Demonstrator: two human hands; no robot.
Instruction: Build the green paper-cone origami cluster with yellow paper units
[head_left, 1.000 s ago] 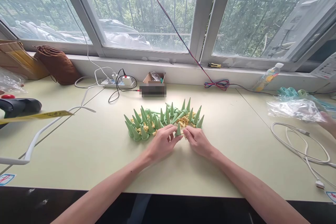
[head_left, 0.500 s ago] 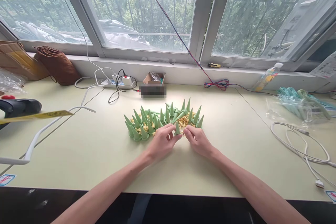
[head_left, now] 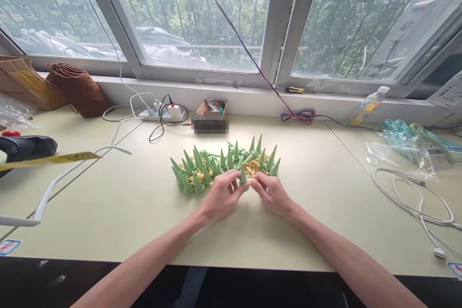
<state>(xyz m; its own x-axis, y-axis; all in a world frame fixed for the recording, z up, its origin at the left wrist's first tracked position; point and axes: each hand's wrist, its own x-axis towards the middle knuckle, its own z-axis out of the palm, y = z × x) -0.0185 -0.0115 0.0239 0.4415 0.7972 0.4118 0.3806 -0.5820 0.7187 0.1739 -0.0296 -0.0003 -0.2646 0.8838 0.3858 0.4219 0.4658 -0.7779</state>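
Observation:
My left hand (head_left: 226,188) pinches a green plastic cone-shaped spike (head_left: 243,176), held upright near the middle of the table. Close by its right side, my right hand (head_left: 270,187) has thumb and forefinger closed on a small yellow plastic piece (head_left: 251,181), which is at the cone's base; my fingers partly hide it, and I cannot tell whether it sits in the cone. Just beyond my hands stand several more green cones (head_left: 187,185), mostly upright, some lying down. Loose yellow pieces (head_left: 253,165) lie heaped among them on the right.
A small open cardboard box (head_left: 212,107) stands at the back by a power strip (head_left: 147,114). To the right are a coiled white cable (head_left: 411,207), teal and green plastic items (head_left: 415,137) in clear wrap and a bottle (head_left: 370,105). A white tube (head_left: 46,199) crosses the left.
My right hand has shifted slightly left, bringing the yellow piece nearer the cone. The left hand and its cone have barely moved.

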